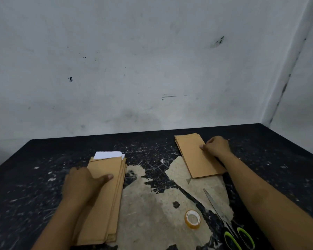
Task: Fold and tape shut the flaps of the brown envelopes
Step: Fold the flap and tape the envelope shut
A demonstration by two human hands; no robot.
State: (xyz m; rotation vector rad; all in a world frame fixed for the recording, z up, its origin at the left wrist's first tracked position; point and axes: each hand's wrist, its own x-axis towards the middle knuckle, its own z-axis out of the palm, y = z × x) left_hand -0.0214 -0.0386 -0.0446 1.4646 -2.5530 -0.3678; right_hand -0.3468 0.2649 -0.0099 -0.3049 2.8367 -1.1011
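A stack of brown envelopes lies at the left, with white paper sticking out of its far end. My left hand rests on this stack, thumb stretched across the top envelope and fingers curled at its left edge. A second, flatter pile of brown envelopes lies at the far right. My right hand sits on that pile's right edge, fingertips bent and pinching the top envelope. A roll of clear tape lies flat near the front, between my arms.
Scissors with green and black handles lie to the right of the tape, blades pointing away. The black table is scratched, with a worn pale patch in the middle. A white wall stands right behind the table's far edge.
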